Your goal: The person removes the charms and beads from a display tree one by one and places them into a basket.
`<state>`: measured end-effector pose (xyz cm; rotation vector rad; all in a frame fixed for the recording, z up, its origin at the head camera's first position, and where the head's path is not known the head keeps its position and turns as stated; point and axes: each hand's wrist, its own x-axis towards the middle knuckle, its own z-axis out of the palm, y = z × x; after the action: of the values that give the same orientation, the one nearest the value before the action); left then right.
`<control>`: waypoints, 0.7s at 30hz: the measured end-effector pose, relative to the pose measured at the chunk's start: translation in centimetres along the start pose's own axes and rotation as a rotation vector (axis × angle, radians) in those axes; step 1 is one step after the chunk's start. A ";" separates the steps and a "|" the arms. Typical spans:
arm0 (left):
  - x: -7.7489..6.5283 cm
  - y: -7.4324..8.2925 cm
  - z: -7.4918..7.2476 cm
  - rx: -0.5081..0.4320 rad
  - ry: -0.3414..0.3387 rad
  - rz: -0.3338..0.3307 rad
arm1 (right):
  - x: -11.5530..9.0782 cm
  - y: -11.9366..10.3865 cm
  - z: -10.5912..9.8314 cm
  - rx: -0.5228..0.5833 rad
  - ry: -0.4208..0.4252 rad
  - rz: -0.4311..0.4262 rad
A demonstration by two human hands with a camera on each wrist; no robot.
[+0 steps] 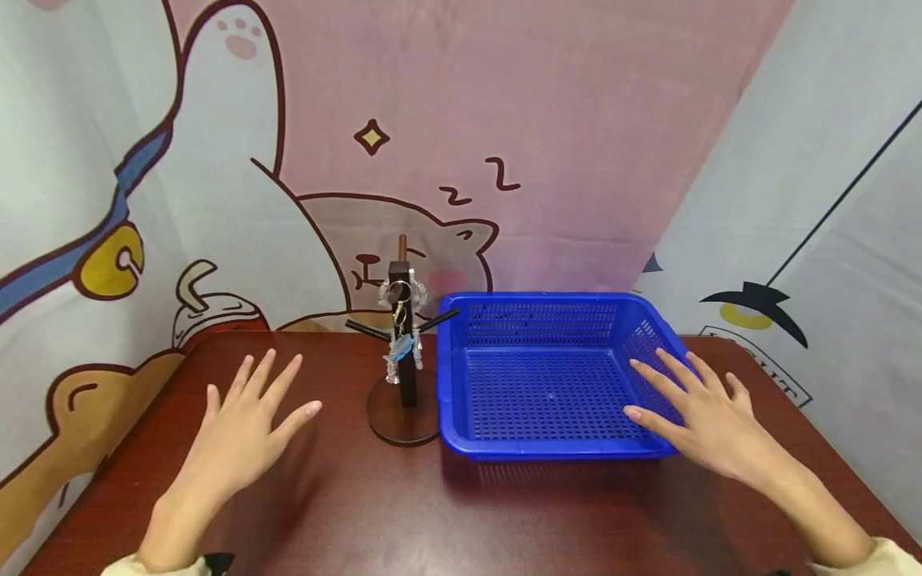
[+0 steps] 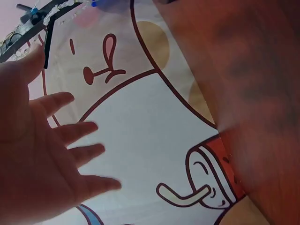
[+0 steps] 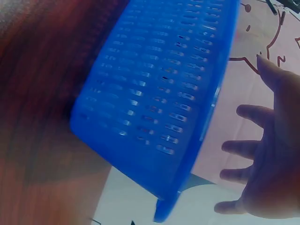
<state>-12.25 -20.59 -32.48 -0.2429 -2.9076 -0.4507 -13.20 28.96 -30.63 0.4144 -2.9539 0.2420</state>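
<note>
My left hand (image 1: 241,428) is held over the left side of the table with fingers spread and nothing in it. To its right stands a dark stand (image 1: 407,384) with a round base and side arms. Clear beaded jewelry (image 1: 419,292) and a charm with a blue part (image 1: 401,347) hang from it. My right hand (image 1: 709,420), also spread and holding nothing, is at the right side of a blue plastic basket (image 1: 452,442), covering part of its rim in the head view. In the right wrist view the fingers (image 3: 241,149) appear apart from the basket wall (image 3: 140,93).
The brown table (image 1: 346,512) runs to a cloth backdrop (image 1: 576,120) printed with cartoon animals, which hangs behind and at both sides. Basket and stand are close beside each other, and one stand arm (image 1: 441,320) reaches the basket's left rim in the head view.
</note>
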 end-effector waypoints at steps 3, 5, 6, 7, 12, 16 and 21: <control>0.9 0.2 -0.3 -0.074 -0.007 0.021 | 0.3 -0.2 -0.5 -0.008 -0.011 -0.013; 1.7 0.4 -0.4 -0.132 -0.013 0.046 | 0.6 -0.3 -0.8 -0.015 -0.017 -0.028; 2.1 0.5 -0.5 -0.160 -0.013 0.056 | 0.7 -0.5 -1.0 -0.019 -0.019 -0.032; 2.5 0.6 -0.5 -0.189 -0.008 0.064 | 0.9 -0.6 -1.1 -0.020 -0.021 -0.039; 4.5 1.3 -0.3 -0.350 0.038 0.053 | 1.6 -1.7 -1.6 0.015 -0.011 -0.085; 6.1 2.0 -0.1 -0.483 0.075 0.031 | 2.3 -2.7 -1.6 0.069 -0.009 -0.123; 7.4 2.9 -0.3 -0.578 0.065 0.000 | 3.0 -3.5 -1.5 0.112 -0.036 -0.164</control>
<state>-18.79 -17.00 -29.86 -0.2974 -2.6416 -1.2650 -14.87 25.15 -28.21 0.6781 -2.9287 0.3844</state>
